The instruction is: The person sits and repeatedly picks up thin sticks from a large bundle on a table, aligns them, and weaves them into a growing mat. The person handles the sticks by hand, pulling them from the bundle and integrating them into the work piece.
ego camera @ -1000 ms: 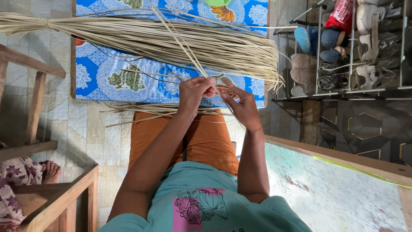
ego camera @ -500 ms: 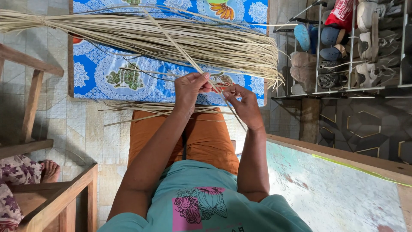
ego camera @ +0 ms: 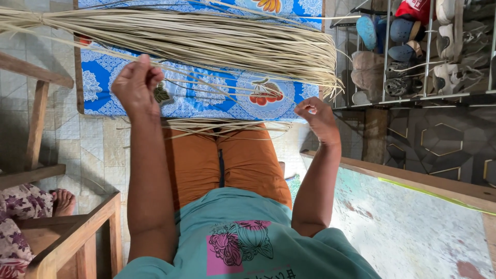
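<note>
A thick bundle of pale dried reed strands (ego camera: 206, 39) lies across a blue flower-patterned cloth (ego camera: 232, 101) in front of me. A smaller sheaf of strands (ego camera: 222, 126) rests over my orange-trousered knees. My left hand (ego camera: 135, 85) is raised at the left, its fingers pinched on a thin reed strand (ego camera: 196, 82) that runs toward the right. My right hand (ego camera: 318, 118) is out to the right, closed in a loose fist, apparently on the other end of the strand. The two hands are wide apart.
A metal shoe rack (ego camera: 413, 57) full of shoes stands at the upper right. A painted board with a wooden edge (ego camera: 413, 227) lies at the lower right. Wooden furniture frames (ego camera: 39, 119) and another person's bare foot (ego camera: 63, 201) are at the left.
My hands were together at the middle, working one strand. They have now pulled apart, the left going up and left, the right moving out to the right.
</note>
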